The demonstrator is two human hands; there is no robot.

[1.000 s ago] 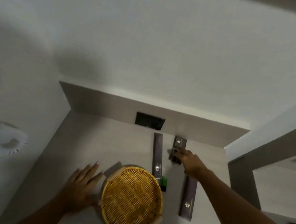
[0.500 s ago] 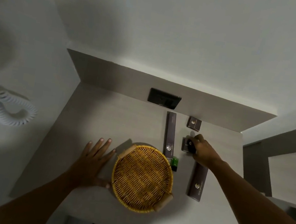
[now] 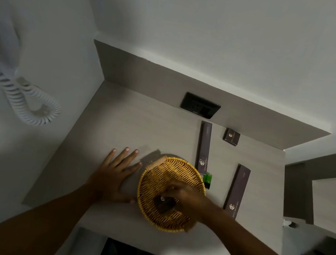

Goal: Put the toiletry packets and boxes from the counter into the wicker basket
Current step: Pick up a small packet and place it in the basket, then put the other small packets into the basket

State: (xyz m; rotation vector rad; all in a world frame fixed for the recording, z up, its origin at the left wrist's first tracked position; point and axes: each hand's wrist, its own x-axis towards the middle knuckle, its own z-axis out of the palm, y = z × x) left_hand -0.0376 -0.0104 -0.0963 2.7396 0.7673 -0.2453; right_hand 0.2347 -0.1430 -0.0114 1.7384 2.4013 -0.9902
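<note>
Head view: one small dark box going into the wicker basket [image 3: 171, 193].
My right hand [image 3: 187, 195] pinches the small box [image 3: 163, 203] over the basket's near side; left hand [image 3: 115, 176] flat, holding nothing. Left on the counter [image 3: 119, 124]: long box [image 3: 203, 147], second long box [image 3: 237, 191], square box [image 3: 231, 136] by the back edge, green packet [image 3: 207, 179].

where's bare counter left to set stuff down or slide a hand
Bare: the counter between the left hand and the back wall. Crowded: right of the wicker basket, among two long boxes, a square box and a green packet.
</note>
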